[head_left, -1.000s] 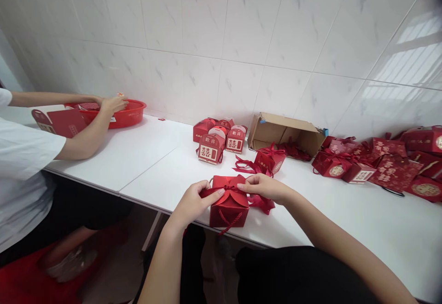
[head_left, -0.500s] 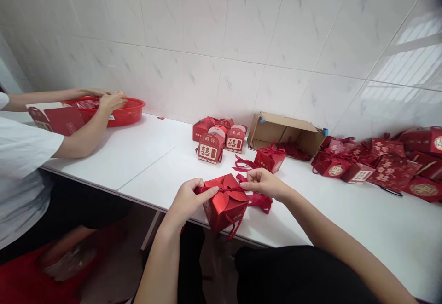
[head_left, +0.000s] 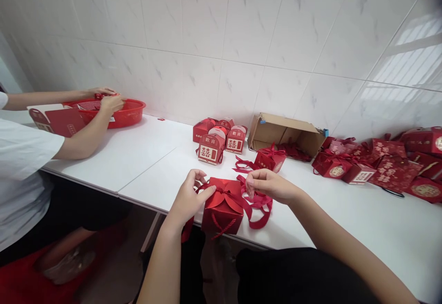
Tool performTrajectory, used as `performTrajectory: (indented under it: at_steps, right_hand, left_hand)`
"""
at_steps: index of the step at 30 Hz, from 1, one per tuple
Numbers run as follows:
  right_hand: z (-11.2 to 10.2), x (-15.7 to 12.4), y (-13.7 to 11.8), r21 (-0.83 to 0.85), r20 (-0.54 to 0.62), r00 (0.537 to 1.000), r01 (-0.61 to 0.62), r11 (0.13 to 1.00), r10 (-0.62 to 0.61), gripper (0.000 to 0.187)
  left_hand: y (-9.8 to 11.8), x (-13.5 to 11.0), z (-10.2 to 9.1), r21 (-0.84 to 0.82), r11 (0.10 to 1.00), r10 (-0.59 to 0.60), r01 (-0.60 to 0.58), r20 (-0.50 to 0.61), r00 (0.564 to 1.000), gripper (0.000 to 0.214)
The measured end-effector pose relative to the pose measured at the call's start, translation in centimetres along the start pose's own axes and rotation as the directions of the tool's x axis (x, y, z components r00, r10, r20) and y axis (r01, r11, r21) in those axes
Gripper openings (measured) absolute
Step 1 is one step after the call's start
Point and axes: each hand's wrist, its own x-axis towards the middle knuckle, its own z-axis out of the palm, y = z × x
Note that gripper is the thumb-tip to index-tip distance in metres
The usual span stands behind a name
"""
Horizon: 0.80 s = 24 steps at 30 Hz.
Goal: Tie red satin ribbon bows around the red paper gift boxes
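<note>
A glossy red gift box [head_left: 224, 203] with folded petal flaps and a rope handle stands at the table's front edge. A dark red ribbon [head_left: 232, 195] is knotted over its top; one tail curls on the table at right, another hangs below my left wrist. My left hand [head_left: 189, 198] is at the box's upper left, fingers curved and apart, thumb touching the ribbon at the rim. To the right of the box my right hand [head_left: 271, 185] hovers above the loose ribbon, its fingers loosely bent and slightly blurred, with nothing visible held.
Behind stand small red boxes [head_left: 210, 149] and a ribboned box [head_left: 270, 157]. An open cardboard carton [head_left: 286, 121] lies against the tiled wall, with many red boxes [head_left: 393, 170] at right. At left, a co-worker's hands [head_left: 112, 104] are over a red basin [head_left: 133, 113].
My right hand has let go of the ribbon, whose tail dropped onto the table. The box has turned and sits more level. A ribbon tail now hangs under my left hand.
</note>
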Motion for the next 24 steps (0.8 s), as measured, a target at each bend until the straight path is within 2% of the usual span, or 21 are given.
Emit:
performTrajectory:
  at_steps: [2, 4, 7, 10, 13, 16, 19, 24]
  right_hand:
    - [0.1, -0.2, -0.3, 0.034, -0.005, 1.0, -0.005, 0.999, 0.005, 0.031]
    - [0.1, -0.4, -0.3, -0.068, -0.014, 0.998, -0.069, 0.995, 0.069, 0.031]
    - [-0.1, -0.4, 0.2, -0.287, 0.015, 0.978, -0.196, 0.938, 0.209, 0.035]
    - [-0.2, -0.3, 0.8, -0.33, 0.093, 0.955, -0.239, 0.913, 0.283, 0.036]
    - [0.0, -0.1, 0.9, -0.206, 0.095, 0.968, -0.208, 0.956, 0.231, 0.031]
    - [0.1, 0.0, 0.6, 0.037, 0.057, 0.993, -0.11, 0.993, 0.107, 0.023]
    - [0.2, 0.0, 0.4, 0.266, 0.003, 0.999, -0.036, 0.963, 0.036, 0.018]
    - [0.3, 0.3, 0.6, 0.482, -0.12, 0.993, 0.072, 0.873, -0.016, 0.022]
  left_hand:
    - [0.5, -0.4, -0.4, 0.074, 0.996, 0.042, -0.039, -0.038, 0.998, 0.031]
    - [1.0, -0.8, -0.6, 0.139, 0.985, 0.106, -0.101, -0.029, 0.994, 0.029]
    - [1.8, -1.4, -0.6, 0.17, 0.968, 0.184, -0.187, 0.033, 0.982, 0.02]
    - [2.1, -1.6, -0.2, 0.143, 0.963, 0.219, -0.229, 0.08, 0.972, 0.015]
    - [1.9, -1.4, 0.3, 0.11, 0.971, 0.201, -0.213, 0.11, 0.973, 0.014]
    - [1.7, -1.3, 0.5, 0.095, 0.978, 0.177, -0.188, 0.114, 0.978, 0.015]
    - [1.7, -1.4, 0.6, 0.104, 0.978, 0.169, -0.18, 0.105, 0.98, 0.015]
    - [1.9, -1.6, 0.7, 0.108, 0.976, 0.178, -0.188, 0.102, 0.979, 0.016]
